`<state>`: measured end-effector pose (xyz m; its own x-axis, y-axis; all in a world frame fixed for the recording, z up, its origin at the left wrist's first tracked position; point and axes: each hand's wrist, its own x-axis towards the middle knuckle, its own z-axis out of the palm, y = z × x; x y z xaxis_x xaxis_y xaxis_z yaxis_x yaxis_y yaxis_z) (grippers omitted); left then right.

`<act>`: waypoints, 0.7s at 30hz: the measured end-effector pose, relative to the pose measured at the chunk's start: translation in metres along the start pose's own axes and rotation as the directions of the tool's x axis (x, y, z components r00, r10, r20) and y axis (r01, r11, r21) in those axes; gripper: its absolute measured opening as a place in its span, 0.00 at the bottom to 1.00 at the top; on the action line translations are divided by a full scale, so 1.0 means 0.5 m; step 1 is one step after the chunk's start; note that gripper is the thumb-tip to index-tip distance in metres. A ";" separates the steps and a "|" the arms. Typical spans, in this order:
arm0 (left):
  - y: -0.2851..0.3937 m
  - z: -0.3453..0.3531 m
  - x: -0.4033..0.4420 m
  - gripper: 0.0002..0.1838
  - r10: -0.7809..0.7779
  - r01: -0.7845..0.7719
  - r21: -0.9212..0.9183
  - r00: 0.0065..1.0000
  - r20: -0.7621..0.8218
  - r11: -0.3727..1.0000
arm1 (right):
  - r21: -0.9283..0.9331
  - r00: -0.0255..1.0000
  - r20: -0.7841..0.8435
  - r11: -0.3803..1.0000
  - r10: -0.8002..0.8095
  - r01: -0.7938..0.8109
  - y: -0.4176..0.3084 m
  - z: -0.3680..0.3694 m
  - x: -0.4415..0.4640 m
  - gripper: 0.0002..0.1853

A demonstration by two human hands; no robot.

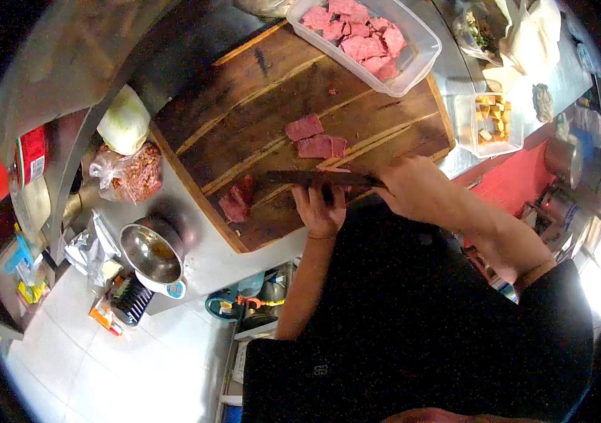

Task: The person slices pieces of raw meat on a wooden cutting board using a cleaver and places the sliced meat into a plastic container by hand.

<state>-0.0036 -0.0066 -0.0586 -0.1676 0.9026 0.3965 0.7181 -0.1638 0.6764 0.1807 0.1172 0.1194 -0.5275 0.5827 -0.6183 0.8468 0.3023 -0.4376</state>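
1. Right hand (402, 182) wraps round the handle of a knife (314, 178). Left hand (320, 213) has bent fingers right by the blade; I cannot tell if they pinch any meat.
2. Two red meat pieces (321, 146) lie just past the blade. One lump (237, 199) sits near the board's left corner.
3. To cut well, I think fingertips should tuck back, meat should lie flat, and the knife should slide slowly.
4. Dark wood makes the board (223, 127). More meat fills a clear tub (424, 65) at its far edge.
5. Around it is a shiny counter (198, 229), with a metal bowl (151, 252). Pale tiles (138, 366) cover the floor.
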 end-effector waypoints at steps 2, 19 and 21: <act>-0.034 0.007 -0.051 0.25 0.008 -0.011 0.028 0.994 0.111 1.000 | -0.072 0.988 0.137 0.996 0.068 -0.058 0.009 0.010 -0.020 0.18; -0.032 0.007 -0.037 0.39 0.006 0.011 -0.096 0.986 0.169 0.995 | 0.005 0.970 0.193 0.988 0.150 -0.153 0.010 -0.002 -0.037 0.19; -0.026 0.005 -0.042 0.40 0.004 -0.009 0.049 0.994 0.109 0.999 | -0.038 0.975 0.198 0.995 0.099 -0.093 0.018 0.015 -0.020 0.18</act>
<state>-0.0078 -0.0224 -0.0775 -0.0901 0.9401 0.3288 0.7515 -0.1524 0.6418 0.1933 0.1086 0.1168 -0.4442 0.4484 -0.7756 0.8942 0.2754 -0.3529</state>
